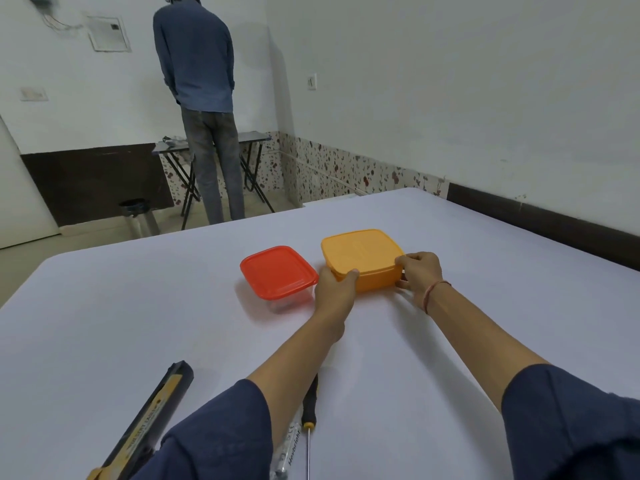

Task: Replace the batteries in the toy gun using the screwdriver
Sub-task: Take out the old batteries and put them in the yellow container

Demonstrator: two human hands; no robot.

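An orange lidded box [360,254] stands mid-table. My left hand [334,285] grips its near left corner, thumb on the lid edge. My right hand [419,270] grips its near right corner, fingers curled over the lid rim. The black and yellow toy gun [152,414] lies at the near left, partly under my left sleeve. A screwdriver [309,420] with a black handle, yellow collar and thin metal shaft lies near the front edge between my arms. Batteries are not in sight.
A red-lidded clear box [278,271] sits just left of the orange one. A clear packet with printed text [289,448] lies beside the screwdriver. Beyond the white table [121,306] a person [204,109] stands with their back turned at a folding table, near a bin [138,216].
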